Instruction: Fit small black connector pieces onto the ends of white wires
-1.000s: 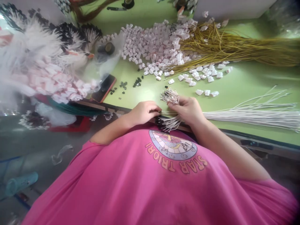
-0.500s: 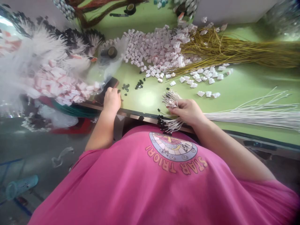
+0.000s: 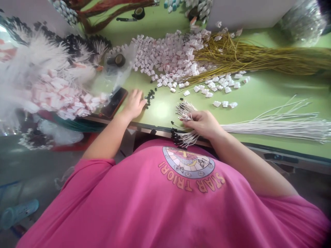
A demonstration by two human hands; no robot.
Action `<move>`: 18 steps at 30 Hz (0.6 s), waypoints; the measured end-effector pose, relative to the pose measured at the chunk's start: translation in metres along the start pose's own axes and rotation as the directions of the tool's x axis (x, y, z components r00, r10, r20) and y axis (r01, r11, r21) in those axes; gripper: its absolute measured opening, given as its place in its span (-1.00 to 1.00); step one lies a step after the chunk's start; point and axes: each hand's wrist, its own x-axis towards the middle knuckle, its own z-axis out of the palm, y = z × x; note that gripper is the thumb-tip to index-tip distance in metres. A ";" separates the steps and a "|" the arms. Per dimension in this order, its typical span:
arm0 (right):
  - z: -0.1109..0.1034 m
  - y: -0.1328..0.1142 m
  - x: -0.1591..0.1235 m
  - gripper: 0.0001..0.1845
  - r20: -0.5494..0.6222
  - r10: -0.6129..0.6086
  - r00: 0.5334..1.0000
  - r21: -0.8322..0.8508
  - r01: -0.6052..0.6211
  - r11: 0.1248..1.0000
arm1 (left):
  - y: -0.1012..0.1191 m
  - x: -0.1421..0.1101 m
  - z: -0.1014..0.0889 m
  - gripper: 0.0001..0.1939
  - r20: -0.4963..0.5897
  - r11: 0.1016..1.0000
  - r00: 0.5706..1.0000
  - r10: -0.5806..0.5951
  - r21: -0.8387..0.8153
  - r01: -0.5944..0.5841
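My left hand (image 3: 134, 104) lies on the green table with its fingers stretched out and apart. Its fingertips and thumb touch or nearly touch a small cluster of black connector housings (image 3: 150, 97). My right hand (image 3: 204, 123) is closed around a bundle of white wires (image 3: 243, 128) near one end. The metal-tipped wire ends (image 3: 185, 109) fan out beyond the fingers. Below them, more wire ends bend toward the table edge, several of them fitted with black connectors (image 3: 177, 136). A single black connector (image 3: 181, 99) lies just above the wire tips.
White connectors (image 3: 162, 55) are heaped at the back, beside yellow wires (image 3: 253, 57). A phone (image 3: 114, 102) lies left of my left hand, near the table edge. Bagged pink-white pieces (image 3: 64, 94) and a black tape roll (image 3: 119, 60) stand further left. A box (image 3: 245, 13) is behind.
My left hand has moved right, off the phone's edge, and its fingers have spread. The loose black connectors sit closer together. My right hand keeps its hold on the wires.
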 end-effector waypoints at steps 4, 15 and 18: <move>-0.001 -0.001 0.000 -0.79 0.012 -0.011 1.000 -0.010 0.012 1.000 | 0.023 -0.010 0.006 -0.32 0.125 0.990 0.983 0.138 -0.028 -0.136; -0.001 -0.006 -0.002 -0.82 0.024 0.051 0.998 0.099 -0.053 0.994 | 0.031 0.082 0.001 -0.68 -0.166 0.999 0.986 0.033 -0.005 -0.035; -0.001 -0.006 -0.002 -0.84 0.018 0.069 0.997 0.138 -0.071 0.988 | 0.025 0.101 0.006 -0.79 -0.177 1.000 0.984 0.006 0.014 -0.004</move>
